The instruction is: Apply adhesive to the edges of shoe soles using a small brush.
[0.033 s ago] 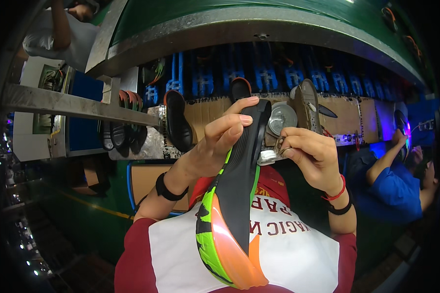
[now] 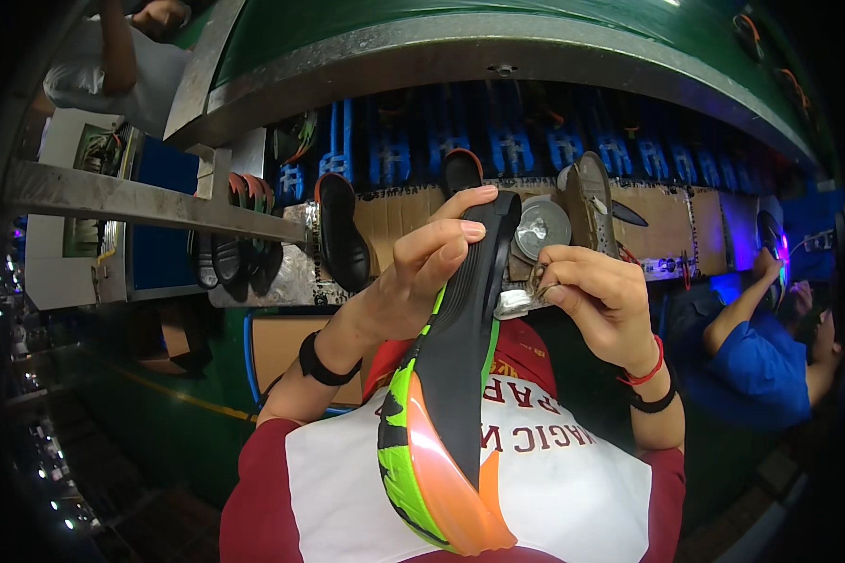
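Sole and hands keep their places

Clock directions are read from the centre of the view. Compared with the earlier frame, almost nothing differs: both hands and the sole show no clear shift, and the bench looks the same.

The sole, black, green and orange, runs from between 1 and 2 o'clock down to 6, its orange end lowest, in front of the person's shirt. The left hand, near the centre, grips its upper part. The right hand, at 3 o'clock, pinches a small dull thing, too indistinct to identify. A silvery piece is between that pinch and the sole's edge; whether it touches either I cannot tell. At 2 o'clock is a cup.
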`<move>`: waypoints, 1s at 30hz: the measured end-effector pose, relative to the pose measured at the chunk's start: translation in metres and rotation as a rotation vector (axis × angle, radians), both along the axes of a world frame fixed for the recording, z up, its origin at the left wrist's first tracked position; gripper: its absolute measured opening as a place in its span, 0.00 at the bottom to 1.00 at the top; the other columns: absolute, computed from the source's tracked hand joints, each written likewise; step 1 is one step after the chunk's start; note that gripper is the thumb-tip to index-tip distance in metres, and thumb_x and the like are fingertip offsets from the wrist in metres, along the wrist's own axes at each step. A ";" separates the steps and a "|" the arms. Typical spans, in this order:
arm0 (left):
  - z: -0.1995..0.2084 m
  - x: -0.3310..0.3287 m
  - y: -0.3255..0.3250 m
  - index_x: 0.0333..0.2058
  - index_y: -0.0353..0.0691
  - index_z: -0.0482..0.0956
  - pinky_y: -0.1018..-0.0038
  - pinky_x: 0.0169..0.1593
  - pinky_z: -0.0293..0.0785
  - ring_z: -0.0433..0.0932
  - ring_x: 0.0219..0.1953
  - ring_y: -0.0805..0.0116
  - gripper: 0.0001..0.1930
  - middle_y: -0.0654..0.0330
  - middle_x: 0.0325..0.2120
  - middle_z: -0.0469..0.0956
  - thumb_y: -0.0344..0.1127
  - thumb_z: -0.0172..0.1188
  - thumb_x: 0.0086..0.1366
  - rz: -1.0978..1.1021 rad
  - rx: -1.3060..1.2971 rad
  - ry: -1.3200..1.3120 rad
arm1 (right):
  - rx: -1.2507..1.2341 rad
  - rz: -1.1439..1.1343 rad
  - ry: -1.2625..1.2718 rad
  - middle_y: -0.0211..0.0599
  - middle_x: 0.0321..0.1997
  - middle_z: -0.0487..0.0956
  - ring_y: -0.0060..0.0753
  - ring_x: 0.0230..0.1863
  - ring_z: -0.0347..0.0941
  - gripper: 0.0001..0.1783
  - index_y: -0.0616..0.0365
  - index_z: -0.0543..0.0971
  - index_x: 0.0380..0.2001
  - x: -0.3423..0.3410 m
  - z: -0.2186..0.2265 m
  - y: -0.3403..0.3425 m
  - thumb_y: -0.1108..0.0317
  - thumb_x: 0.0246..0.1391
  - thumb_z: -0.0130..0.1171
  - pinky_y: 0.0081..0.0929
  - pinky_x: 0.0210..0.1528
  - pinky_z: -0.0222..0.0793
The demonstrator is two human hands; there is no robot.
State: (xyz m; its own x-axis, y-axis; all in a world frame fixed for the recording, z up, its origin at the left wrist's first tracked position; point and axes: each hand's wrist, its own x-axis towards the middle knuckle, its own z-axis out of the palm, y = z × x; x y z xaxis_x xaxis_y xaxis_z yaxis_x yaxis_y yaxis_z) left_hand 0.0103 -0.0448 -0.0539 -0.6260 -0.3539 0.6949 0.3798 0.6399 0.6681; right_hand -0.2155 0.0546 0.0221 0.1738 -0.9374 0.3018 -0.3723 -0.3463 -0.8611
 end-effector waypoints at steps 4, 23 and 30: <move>0.023 -0.012 0.010 0.66 0.50 0.50 0.46 0.58 0.67 0.62 0.58 0.30 0.49 0.52 0.54 0.57 0.13 0.61 0.47 0.167 -0.115 0.079 | 0.034 0.006 -0.059 0.46 0.37 0.81 0.34 0.29 0.78 0.07 0.69 0.78 0.31 -0.003 -0.003 -0.001 0.84 0.46 0.59 0.22 0.31 0.72; 0.025 -0.012 0.016 0.65 0.48 0.51 0.45 0.59 0.66 0.63 0.57 0.30 0.47 0.52 0.52 0.57 0.09 0.57 0.47 0.185 -0.107 0.078 | -0.092 -0.092 0.135 0.45 0.36 0.79 0.38 0.29 0.78 0.08 0.67 0.78 0.32 0.002 0.001 -0.001 0.84 0.46 0.60 0.25 0.30 0.73; 0.017 -0.011 0.010 0.66 0.49 0.50 0.45 0.59 0.66 0.64 0.57 0.31 0.46 0.51 0.53 0.57 0.10 0.56 0.50 0.189 -0.164 0.097 | -0.059 -0.046 0.087 0.45 0.36 0.80 0.37 0.27 0.77 0.07 0.67 0.78 0.31 0.001 0.001 0.001 0.83 0.45 0.60 0.24 0.29 0.72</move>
